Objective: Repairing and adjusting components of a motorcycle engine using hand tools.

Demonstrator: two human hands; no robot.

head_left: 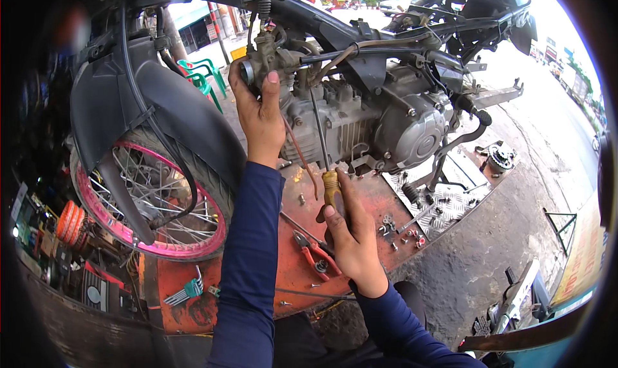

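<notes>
My left hand (262, 120) is closed around the side of a carburetor (264, 51) mounted on the motorcycle, thumb in front and the other fingers mostly hidden behind it. In my right hand (355, 242) is a screwdriver (332, 191), gripped by its worn yellow handle. Its long shaft points up past the engine cylinder (351, 130), with the tip near the hoses beside the carburetor; whether it touches a screw cannot be made out. A thin reddish-brown hose (300, 152) hangs down between my hands.
Red-handled pliers (315, 255), a hex key set (187, 291) and loose bolts (418, 239) lie on the red lift platform (251, 291). The front wheel (212, 236) with its pink rim stands at left. More parts rest on a metal plate (450, 204) at right.
</notes>
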